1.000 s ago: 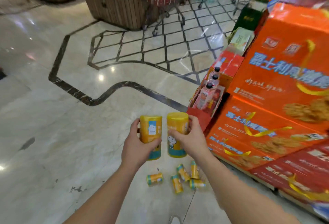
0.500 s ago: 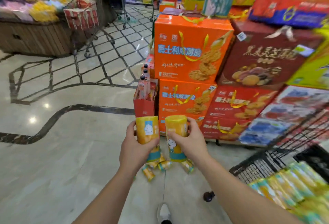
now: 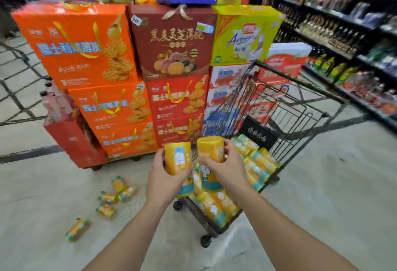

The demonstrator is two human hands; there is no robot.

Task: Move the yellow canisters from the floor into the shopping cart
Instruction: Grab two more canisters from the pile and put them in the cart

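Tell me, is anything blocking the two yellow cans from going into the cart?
Nothing visible does. The left hand and right hand hold yellow cylindrical canisters just above the open-topped black wire shopping cart.

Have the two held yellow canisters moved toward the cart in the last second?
Yes. The two yellow cylindrical canisters, earlier above the floor pile, now sit over the black wire shopping cart, right of the stacked orange boxes.

Open floor (image 3: 322, 195) lies right of the shopping cart (image 3: 285, 107), whose basket is open on top above the canisters already inside (image 3: 255, 163), while stacked gift boxes (image 3: 137, 77) wall off its far left side and shelves (image 3: 343, 34) line the right.
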